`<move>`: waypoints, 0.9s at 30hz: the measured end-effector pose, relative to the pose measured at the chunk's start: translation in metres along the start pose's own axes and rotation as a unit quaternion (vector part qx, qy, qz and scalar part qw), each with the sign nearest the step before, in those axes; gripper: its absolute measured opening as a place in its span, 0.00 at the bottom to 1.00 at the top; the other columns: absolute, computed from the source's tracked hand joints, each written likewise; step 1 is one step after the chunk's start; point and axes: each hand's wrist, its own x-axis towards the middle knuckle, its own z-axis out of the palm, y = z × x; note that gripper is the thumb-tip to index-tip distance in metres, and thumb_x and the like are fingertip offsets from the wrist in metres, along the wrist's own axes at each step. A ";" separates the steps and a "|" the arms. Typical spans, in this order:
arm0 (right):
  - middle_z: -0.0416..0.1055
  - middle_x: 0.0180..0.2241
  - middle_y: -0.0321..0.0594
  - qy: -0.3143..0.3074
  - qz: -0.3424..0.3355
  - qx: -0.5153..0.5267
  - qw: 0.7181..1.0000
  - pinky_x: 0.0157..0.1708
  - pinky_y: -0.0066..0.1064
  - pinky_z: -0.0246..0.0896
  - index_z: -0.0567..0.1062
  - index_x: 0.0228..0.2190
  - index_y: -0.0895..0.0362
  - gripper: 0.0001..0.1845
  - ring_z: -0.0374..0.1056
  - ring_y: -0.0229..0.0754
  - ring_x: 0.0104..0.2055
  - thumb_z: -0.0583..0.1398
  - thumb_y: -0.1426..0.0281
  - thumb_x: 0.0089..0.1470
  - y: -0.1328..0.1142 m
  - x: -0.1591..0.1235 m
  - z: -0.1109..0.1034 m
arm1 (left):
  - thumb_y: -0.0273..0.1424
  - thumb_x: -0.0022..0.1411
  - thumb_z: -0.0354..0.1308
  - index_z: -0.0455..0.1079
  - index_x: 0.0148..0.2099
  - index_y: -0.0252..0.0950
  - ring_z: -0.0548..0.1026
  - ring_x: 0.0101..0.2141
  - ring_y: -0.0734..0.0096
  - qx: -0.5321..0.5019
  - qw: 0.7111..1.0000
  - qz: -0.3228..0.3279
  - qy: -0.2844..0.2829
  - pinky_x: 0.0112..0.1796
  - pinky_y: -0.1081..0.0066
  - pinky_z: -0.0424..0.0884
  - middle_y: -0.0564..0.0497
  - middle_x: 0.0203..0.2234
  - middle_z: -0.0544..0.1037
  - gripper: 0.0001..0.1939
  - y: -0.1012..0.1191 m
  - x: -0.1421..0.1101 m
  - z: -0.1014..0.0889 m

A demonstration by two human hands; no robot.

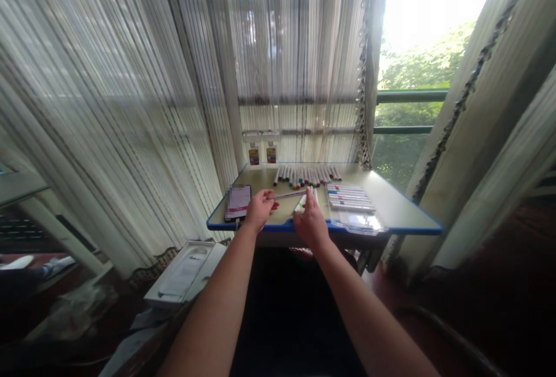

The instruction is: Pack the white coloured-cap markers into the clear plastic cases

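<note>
A slim white marker point(289, 194) is held level above the desk, between my two hands. My left hand point(259, 210) is closed around its left end, with the fingertips pinched together. My right hand point(311, 223) is at the other end, its raised fingers pressed against the marker's tip. Just beside my right hand, a white marker with green markings point(300, 204) lies on the desk, partly hidden by the hand. Farther back lies a loose row of white markers point(306, 175) with coloured ends. To the right sits a clear case point(350, 197) holding several markers side by side.
A phone point(238, 202) with its screen lit lies at the desk's left. Two clear packages with labels point(263, 154) stand at the back left. The desk point(395, 203) has a blue edge. A white open box point(186, 273) is low at the left; striped curtains point(299, 47) hang behind.
</note>
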 end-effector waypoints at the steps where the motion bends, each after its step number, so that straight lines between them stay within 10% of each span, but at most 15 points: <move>1: 0.56 0.58 0.62 0.007 0.000 0.009 1.000 0.49 0.44 0.63 0.47 0.62 0.67 0.39 0.65 0.52 0.51 0.51 0.76 0.49 0.001 0.000 0.001 | 0.22 0.54 0.55 0.66 0.44 0.31 0.75 0.25 0.79 0.004 1.000 -0.001 -0.007 0.29 0.75 0.72 0.45 0.38 0.76 0.13 0.000 -0.001 -0.001; 12: 0.57 0.57 0.62 0.057 0.002 0.057 0.997 0.53 0.48 0.59 0.47 0.61 0.69 0.40 0.61 0.54 0.55 0.53 0.73 0.48 -0.009 -0.006 -0.003 | 0.42 0.49 0.63 0.71 0.42 0.31 0.77 0.30 0.69 0.032 0.998 0.035 -0.052 0.35 0.68 0.73 0.49 0.27 0.77 0.22 0.011 -0.009 -0.004; 22: 0.72 0.44 0.54 0.043 0.022 0.013 0.999 0.47 0.46 0.64 0.63 0.56 0.65 0.32 0.68 0.52 0.45 0.55 0.67 0.50 -0.004 0.009 -0.090 | 0.30 0.50 0.59 0.66 0.52 0.32 0.75 0.44 0.63 -0.007 0.985 0.149 -0.082 0.44 0.62 0.74 0.41 0.49 0.73 0.25 0.025 -0.018 0.044; 27: 0.75 0.36 0.48 0.054 0.055 -0.004 0.997 0.42 0.39 0.65 0.72 0.48 0.63 0.24 0.70 0.45 0.35 0.54 0.66 0.51 0.026 0.022 -0.132 | 0.34 0.54 0.58 0.70 0.46 0.31 0.77 0.38 0.63 0.045 0.978 0.163 -0.126 0.36 0.64 0.76 0.43 0.39 0.78 0.18 0.035 -0.015 0.079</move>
